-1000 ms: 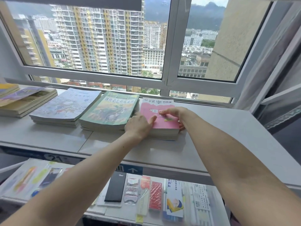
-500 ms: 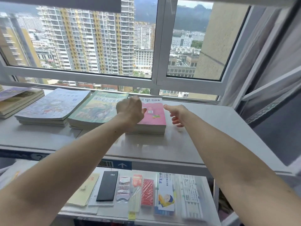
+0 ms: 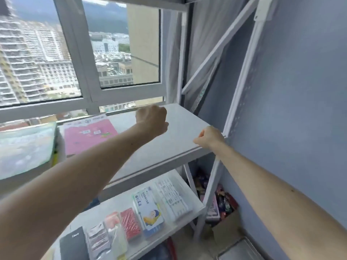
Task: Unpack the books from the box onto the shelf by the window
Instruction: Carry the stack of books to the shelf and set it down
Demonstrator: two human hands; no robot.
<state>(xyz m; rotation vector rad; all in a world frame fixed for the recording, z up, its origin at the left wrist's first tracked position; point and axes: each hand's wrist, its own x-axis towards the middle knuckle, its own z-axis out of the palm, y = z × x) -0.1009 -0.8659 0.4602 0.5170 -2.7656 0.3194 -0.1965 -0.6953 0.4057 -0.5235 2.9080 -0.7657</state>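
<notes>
A pink book (image 3: 88, 135) lies flat on the white shelf (image 3: 180, 132) under the window, with a green book (image 3: 24, 147) to its left, blurred. My left hand (image 3: 152, 119) hovers over the bare right part of the shelf, fingers curled, holding nothing. My right hand (image 3: 210, 136) is at the shelf's right front corner, fingers curled in, with nothing seen in it. A cardboard box (image 3: 223, 228) sits on the floor at the lower right, behind the shelf's leg.
A lower shelf (image 3: 195, 205) carries stationery packs and a black notebook (image 3: 74, 244). The white shelf frame (image 3: 242, 72) and a blue wall (image 3: 300, 109) close off the right. Colourful items (image 3: 221, 199) lie above the box.
The view has swung to the right and the books slid to the left of the frame. Both hands have come off the pink book and moved right over the bare shelf.
</notes>
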